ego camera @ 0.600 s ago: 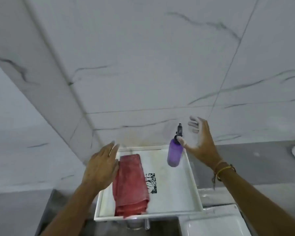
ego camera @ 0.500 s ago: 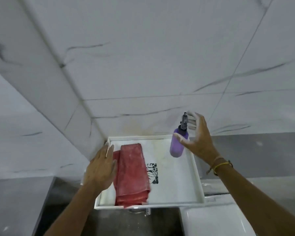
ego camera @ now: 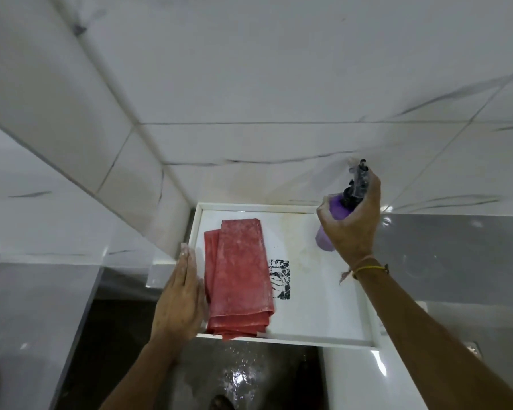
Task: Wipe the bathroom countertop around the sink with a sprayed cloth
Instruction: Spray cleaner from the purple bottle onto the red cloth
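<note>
Red cloth (ego camera: 239, 279), folded into a long stack, lies on the left part of a shallow white tray (ego camera: 323, 318), with its near end hanging slightly over the tray's front rim. My left hand (ego camera: 179, 300) lies flat with the fingers held straight and together, palm down along the tray's left edge, its inner side touching the cloth's left fold; it grips nothing. My right hand (ego camera: 350, 220) is wrapped around a purple spray bottle (ego camera: 338, 211) at the tray's far right corner, fingers closed about the body just under the black nozzle (ego camera: 359, 182), which pokes up above my knuckles. I cannot tell whether the bottle's base stands on the tray or hangs just above it, as my hand hides it. A black printed square (ego camera: 280, 280) marks the tray's floor just right of the cloth, and yellowish stains spread across the far part. A thin yellow and pink string band (ego camera: 367, 269) circles my right wrist. White marble-veined tiles (ego camera: 279, 84) rise behind the tray, and a grey countertop (ego camera: 456, 255) runs off to the right. Below the tray's front rim, a dark wet floor (ego camera: 243, 377) glints with droplets.
</note>
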Demonstrator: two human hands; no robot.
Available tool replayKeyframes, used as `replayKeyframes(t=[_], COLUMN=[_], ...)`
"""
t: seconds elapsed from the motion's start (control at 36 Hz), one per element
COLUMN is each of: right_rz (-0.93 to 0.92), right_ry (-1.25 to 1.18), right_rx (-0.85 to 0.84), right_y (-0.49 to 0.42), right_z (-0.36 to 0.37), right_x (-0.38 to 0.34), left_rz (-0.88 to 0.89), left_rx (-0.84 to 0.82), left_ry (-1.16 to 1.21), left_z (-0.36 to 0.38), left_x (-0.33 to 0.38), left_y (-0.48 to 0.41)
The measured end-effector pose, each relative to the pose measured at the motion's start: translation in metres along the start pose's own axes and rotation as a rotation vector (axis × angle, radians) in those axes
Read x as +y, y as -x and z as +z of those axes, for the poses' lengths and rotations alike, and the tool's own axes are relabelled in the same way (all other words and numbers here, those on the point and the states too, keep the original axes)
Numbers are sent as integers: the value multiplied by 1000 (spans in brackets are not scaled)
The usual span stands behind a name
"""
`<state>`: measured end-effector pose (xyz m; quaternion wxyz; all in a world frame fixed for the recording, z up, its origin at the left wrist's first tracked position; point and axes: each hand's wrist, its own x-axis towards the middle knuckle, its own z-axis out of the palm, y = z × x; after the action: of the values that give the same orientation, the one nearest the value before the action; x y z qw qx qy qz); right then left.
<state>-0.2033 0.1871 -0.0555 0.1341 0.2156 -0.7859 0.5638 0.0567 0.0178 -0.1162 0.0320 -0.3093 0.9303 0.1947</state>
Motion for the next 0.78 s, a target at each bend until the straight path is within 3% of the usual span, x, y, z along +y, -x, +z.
replayKeyframes(t=[0.17,0.39,0.53,0.64,0.78], right_rz=[-8,129,270,320,534], right_ry=[-29,-170,-129,-36,-111], right_rx=[-19,-474,-714,-725,-764], right_y=[17,85,124,138,135], right_z=[-12,-39,-20,-14,-15], right_x=[-32,-99,-98,-89,-85], left_rz=[9,23,41,38,19], left_rx=[20,44,78,78,77], left_ry=[30,46,27,33,22], left_z=[0,1,5,4,7], left_x=[-1,-1,-4,-3,-4], left_y=[-1,-1,0,1,0])
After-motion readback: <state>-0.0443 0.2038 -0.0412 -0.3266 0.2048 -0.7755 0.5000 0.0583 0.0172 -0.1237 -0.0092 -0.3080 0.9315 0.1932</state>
